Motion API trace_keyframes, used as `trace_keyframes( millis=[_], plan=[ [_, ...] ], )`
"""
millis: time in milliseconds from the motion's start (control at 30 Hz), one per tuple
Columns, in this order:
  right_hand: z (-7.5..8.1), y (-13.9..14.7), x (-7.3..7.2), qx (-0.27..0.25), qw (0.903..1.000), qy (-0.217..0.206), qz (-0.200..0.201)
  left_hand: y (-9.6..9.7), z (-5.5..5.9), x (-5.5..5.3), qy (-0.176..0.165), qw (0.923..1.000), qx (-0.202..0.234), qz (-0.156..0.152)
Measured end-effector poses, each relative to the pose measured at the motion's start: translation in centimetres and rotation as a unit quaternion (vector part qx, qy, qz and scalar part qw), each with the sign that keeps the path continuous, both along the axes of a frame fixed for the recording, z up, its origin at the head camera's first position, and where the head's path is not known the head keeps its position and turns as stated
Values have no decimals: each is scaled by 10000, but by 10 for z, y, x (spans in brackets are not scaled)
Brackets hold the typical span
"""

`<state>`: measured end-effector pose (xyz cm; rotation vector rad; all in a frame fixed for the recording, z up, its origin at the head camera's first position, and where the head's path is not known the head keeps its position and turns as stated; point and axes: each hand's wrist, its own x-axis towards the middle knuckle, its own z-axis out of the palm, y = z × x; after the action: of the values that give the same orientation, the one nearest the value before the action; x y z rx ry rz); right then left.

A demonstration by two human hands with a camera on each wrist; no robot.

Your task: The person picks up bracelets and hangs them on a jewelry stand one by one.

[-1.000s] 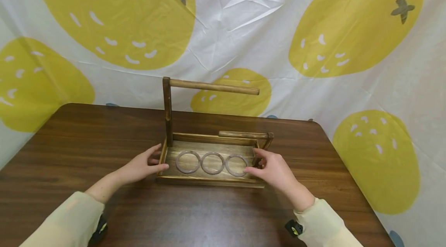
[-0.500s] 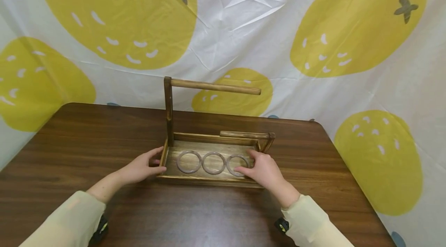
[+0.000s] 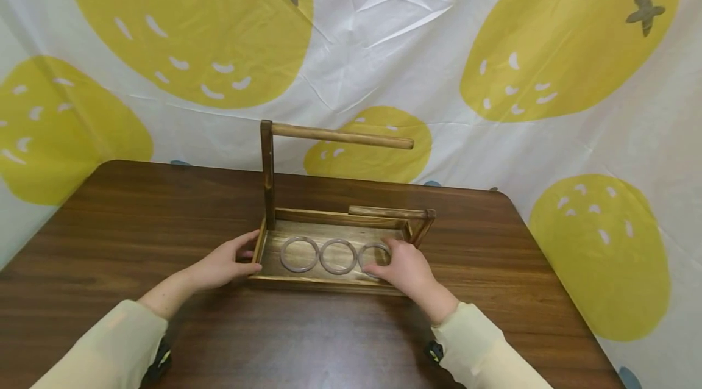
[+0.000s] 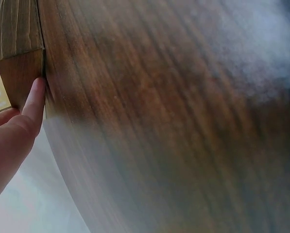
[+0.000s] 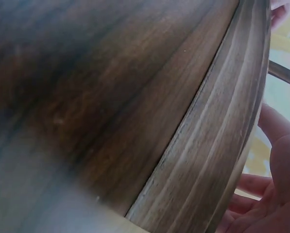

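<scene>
Touching tray (image 3: pixel 329 283) at left end with loosely spread left grip (image 3: pixel 226 262); over right-end ring (image 3: pixel 360 258) with half-spread right grip (image 3: pixel 407 266), can't tell if touching. Seen only from head: other rings (image 3: pixel 338 272).

Three round greyish rings (image 3: pixel 337 272), two brown wooden rods (image 3: pixel 342 135), one rectangular wooden tray (image 3: pixel 329 283), two hands (image 3: pixel 223 264), one brown table (image 3: pixel 164 212).

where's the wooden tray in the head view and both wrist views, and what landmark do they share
Head: the tray, below centre, between left hand and right hand.
Left wrist: upper left; only a tray corner shows.
Right wrist: tray wall slants from top right to bottom centre.
Shared landmark: the brown table.
</scene>
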<state>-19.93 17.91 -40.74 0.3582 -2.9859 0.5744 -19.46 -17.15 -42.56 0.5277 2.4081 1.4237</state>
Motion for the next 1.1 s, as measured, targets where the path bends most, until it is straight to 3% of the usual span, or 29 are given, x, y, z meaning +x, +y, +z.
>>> trace_keyframes(
  millis=[600, 1100],
  plan=[
    [-9, -10, -12, 866, 9962, -106, 32, 3, 1, 1, 48, 9999, 118, -32],
    [-1, -15, -13, 1290, 9909, -384, 20, 1, 0, 0, -39, 10000, 74, 4]
  ],
)
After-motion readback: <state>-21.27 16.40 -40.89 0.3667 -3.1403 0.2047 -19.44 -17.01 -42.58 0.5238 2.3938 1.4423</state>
